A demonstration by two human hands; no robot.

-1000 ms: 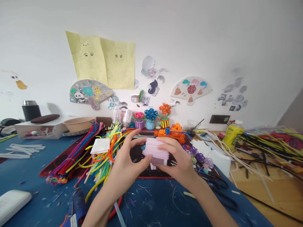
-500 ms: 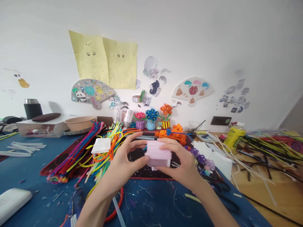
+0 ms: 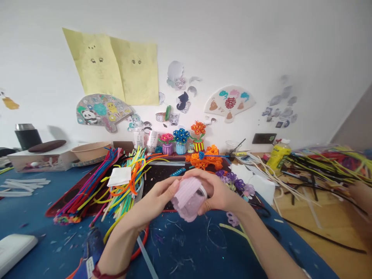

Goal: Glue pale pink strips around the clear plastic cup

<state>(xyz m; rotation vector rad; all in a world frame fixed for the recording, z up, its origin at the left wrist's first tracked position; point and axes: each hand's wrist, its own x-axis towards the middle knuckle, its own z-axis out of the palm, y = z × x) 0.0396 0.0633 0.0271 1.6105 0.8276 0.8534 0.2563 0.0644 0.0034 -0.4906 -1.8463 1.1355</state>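
Note:
A small cup (image 3: 186, 197) is held up over the front of the dark mat, partly covered with side-by-side strips of pale pink pipe cleaner. Its rounded end tilts down toward me, and a see-through patch and white rim show on the right. My left hand (image 3: 162, 193) grips the cup's left side, thumb along the pink strips. Around its right side curls my right hand (image 3: 217, 190), thumb by the rim. Some fingers of both hands are hidden behind the cup.
Pipe-cleaner bundles (image 3: 87, 186) lie at left, near a blue glue gun (image 3: 92, 248). Pipe-cleaner flowers in small pots (image 3: 181, 148) stand by the wall. Purple flowers (image 3: 238, 184) and a yellow bottle (image 3: 278, 155) are at right. Another person's blurred hand (image 3: 360, 193) shows at the right edge.
The cup has been turned and tilted, with its rounded end now lower and toward me. Both hands shifted their grip around it. Another person's hand has appeared at the right edge.

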